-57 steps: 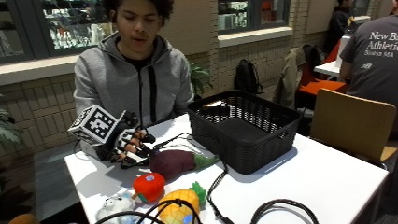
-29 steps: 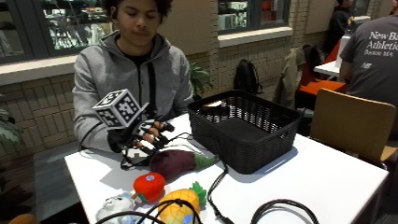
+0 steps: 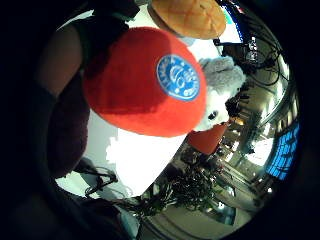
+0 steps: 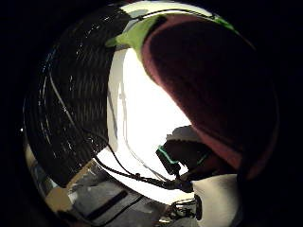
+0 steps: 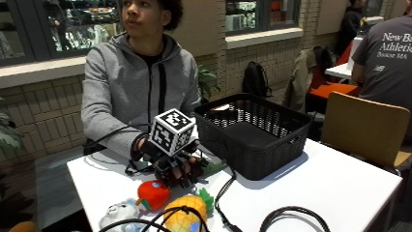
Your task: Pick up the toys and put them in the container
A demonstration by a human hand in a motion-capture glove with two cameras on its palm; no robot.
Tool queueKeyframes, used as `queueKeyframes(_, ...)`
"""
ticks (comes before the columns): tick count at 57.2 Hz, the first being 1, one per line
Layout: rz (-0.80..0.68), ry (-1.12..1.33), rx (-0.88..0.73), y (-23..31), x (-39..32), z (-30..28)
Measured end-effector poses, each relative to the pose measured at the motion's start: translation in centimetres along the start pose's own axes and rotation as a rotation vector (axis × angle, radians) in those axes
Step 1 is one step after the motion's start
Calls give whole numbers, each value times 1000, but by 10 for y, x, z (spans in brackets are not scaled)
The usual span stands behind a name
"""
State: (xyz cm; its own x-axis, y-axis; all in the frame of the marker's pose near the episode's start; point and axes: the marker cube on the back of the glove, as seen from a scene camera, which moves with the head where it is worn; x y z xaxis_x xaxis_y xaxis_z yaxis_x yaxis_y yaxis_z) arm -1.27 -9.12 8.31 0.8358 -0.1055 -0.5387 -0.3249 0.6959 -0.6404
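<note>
Gloved hand (image 5: 177, 166) hovers over toys beside black basket (image 5: 257, 133).

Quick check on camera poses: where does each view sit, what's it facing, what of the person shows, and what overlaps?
Outside view: across the table, facing the seated person; torso, gloved right hand over a dark purple plush toy, black basket, red plush toy.
Little finger side palm view: looks from the palm onto the red plush toy, white table beneath; no hand part clearly shows.
Thumb side palm view: faces the dark purple plush toy and black basket; no fingers distinguishable.
Shared: outside and thumb views both show the basket.
</note>
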Motion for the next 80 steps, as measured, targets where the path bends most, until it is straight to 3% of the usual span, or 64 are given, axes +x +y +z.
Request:
queueKeyframes(12, -47, -26, 65, -4, -8, 10)
queueKeyframes(27, -85, -36, 271, 1, -13, 4)
queueKeyframes(50, 4, -312, 605, 54, 25, -83)
queueKeyframes(55, -60, -361, 653, 65, 8, -102)
queueKeyframes(63, -233, -225, 691, 72, -62, -125)
queueKeyframes(72, -452, -205, 653, 71, -149, -141)
queueKeyframes(80, -532, -165, 626, 55, -197, -149)
